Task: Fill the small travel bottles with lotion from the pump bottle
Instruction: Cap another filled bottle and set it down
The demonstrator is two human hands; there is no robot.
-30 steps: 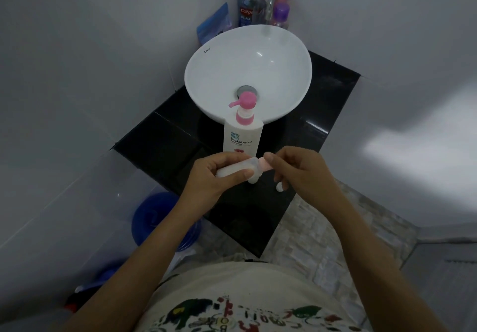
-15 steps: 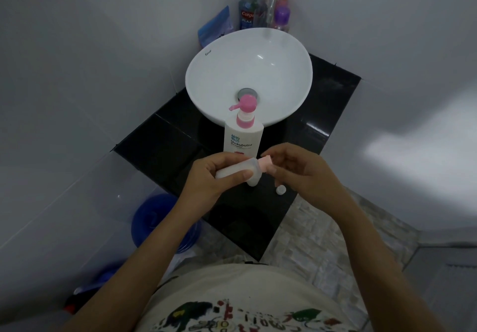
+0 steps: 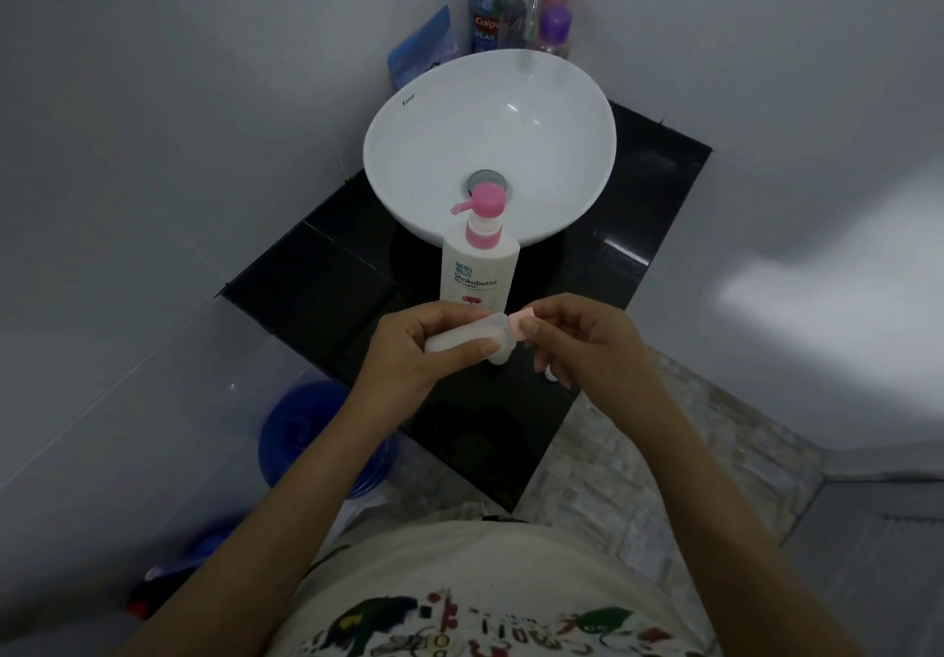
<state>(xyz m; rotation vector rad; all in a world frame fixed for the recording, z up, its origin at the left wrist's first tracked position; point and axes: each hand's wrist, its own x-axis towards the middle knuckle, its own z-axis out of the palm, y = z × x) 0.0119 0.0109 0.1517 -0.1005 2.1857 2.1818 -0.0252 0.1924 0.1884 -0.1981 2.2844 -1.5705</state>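
Behind right hand, half-hidden white cap

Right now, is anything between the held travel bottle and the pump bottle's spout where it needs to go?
Nothing visible does. The travel bottle, gripped by the left hand, lies just in front of the pump bottle. The right hand pinches its pink cap, which covers the mouth.
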